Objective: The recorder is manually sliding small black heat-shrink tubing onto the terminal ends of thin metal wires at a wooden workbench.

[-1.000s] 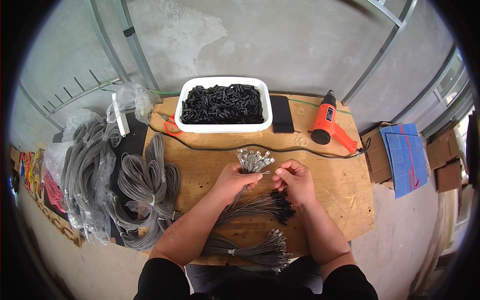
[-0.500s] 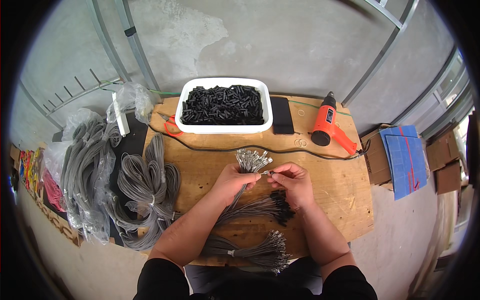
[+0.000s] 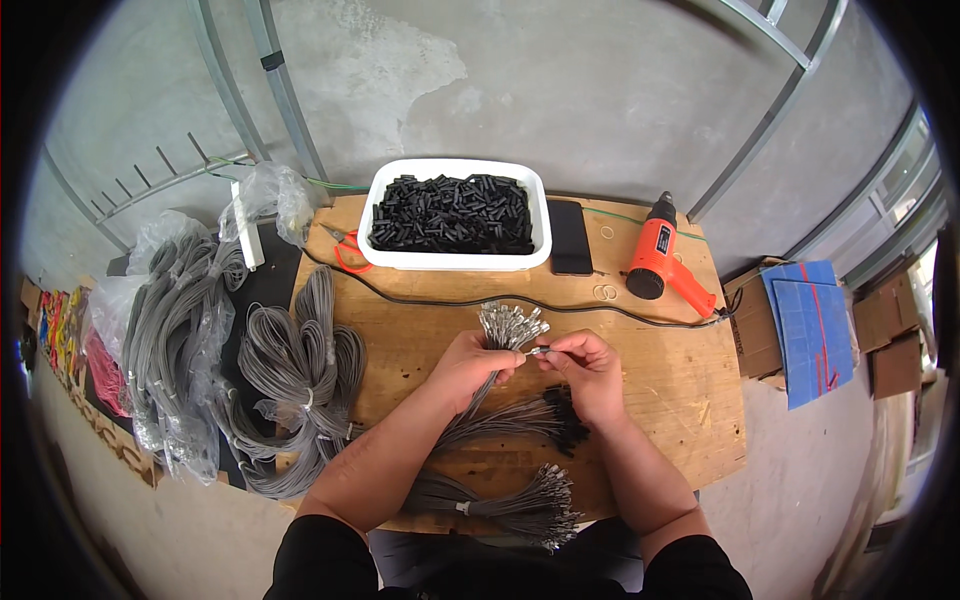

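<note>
My left hand (image 3: 466, 368) is closed around a bundle of grey cables (image 3: 512, 326) whose silvery metal terminals fan out above the fist. Between its thumb and fingers one terminal is singled out and points right. My right hand (image 3: 592, 378) pinches a small black sleeve (image 3: 542, 350) at that terminal; how far it covers the metal is too small to tell. Below the hands lies a grey cable bundle with black-sleeved ends (image 3: 568, 425). Nearer to me is another tied bundle with bare metal terminals (image 3: 545, 505).
A white tub (image 3: 543, 240) of black sleeves (image 3: 450, 215) stands at the back of the wooden table (image 3: 670, 400). Red-handled cutters (image 3: 350, 255) lie left of it, a black phone (image 3: 570, 238) and red heat gun (image 3: 660, 262) right. A black cord crosses the table. Grey cable coils (image 3: 290, 370) fill the left.
My right fingers have shifted slightly left, and the black sleeve now sits in line with the terminal. My left hand keeps its grip on the bundle. The whole view has shifted slightly.
</note>
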Demonstrator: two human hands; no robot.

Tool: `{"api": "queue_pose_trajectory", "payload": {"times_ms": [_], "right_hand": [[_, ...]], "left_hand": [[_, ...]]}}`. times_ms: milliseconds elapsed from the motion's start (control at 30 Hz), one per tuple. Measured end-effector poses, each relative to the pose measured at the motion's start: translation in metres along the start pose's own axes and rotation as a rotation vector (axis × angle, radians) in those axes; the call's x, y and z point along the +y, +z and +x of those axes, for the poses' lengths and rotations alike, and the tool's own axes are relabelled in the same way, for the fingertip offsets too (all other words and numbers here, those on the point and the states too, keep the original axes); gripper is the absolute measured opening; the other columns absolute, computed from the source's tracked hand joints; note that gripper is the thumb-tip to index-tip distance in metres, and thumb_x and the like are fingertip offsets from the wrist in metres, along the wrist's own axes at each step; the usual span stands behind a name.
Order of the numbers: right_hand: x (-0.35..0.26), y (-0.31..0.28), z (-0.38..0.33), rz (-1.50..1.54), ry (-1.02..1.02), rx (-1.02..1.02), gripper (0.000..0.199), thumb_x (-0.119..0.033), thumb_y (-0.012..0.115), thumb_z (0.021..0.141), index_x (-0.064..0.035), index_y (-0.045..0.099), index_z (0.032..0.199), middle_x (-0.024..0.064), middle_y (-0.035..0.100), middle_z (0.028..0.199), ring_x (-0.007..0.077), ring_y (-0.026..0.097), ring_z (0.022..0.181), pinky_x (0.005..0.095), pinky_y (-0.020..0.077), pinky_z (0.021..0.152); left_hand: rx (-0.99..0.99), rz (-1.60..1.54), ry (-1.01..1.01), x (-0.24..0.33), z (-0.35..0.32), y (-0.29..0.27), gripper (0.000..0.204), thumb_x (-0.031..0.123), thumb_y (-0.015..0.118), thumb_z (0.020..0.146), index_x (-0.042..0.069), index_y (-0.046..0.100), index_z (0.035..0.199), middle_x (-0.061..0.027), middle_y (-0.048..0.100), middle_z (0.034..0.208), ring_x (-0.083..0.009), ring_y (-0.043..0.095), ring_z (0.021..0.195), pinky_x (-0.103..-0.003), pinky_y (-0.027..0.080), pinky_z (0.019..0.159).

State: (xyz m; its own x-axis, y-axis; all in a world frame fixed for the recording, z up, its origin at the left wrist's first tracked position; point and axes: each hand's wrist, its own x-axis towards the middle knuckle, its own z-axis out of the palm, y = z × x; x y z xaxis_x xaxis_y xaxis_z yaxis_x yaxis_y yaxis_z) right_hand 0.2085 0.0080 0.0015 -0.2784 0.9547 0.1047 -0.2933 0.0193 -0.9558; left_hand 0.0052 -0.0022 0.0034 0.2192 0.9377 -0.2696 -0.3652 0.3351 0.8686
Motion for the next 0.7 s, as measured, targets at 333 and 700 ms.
{"api": "queue_pose_trajectory", "payload": {"times_ms": [333, 700], "right_hand": [[0.0016, -0.0032, 0.0009, -0.067, -0.039, -0.048, 0.012, 0.009, 0.059, 0.094, 0.0015, 0.062, 0.104, 0.0147, 0.071, 0.113, 0.0165, 0.069, 0.096, 0.0294, 0.0577, 0.085], [-0.0026, -0.0012, 0.0015, -0.075, 0.001, -0.043, 0.015, 0.007, 0.062, 0.093, 0.0039, 0.066, 0.107, 0.0129, 0.072, 0.106, 0.0159, 0.069, 0.093, 0.0291, 0.0573, 0.083]], "left_hand": [[-0.040, -0.021, -0.035, -0.0006, 0.0015, -0.0046, 0.012, 0.007, 0.074, 0.080, 0.000, 0.067, 0.087, -0.0039, 0.062, 0.071, -0.0124, 0.056, 0.061, -0.028, 0.043, 0.057], [-0.047, -0.025, -0.005, -0.0026, 0.0007, -0.0039, 0.012, 0.006, 0.073, 0.080, 0.000, 0.068, 0.089, -0.0035, 0.063, 0.071, -0.0114, 0.056, 0.062, -0.027, 0.042, 0.057]]}}
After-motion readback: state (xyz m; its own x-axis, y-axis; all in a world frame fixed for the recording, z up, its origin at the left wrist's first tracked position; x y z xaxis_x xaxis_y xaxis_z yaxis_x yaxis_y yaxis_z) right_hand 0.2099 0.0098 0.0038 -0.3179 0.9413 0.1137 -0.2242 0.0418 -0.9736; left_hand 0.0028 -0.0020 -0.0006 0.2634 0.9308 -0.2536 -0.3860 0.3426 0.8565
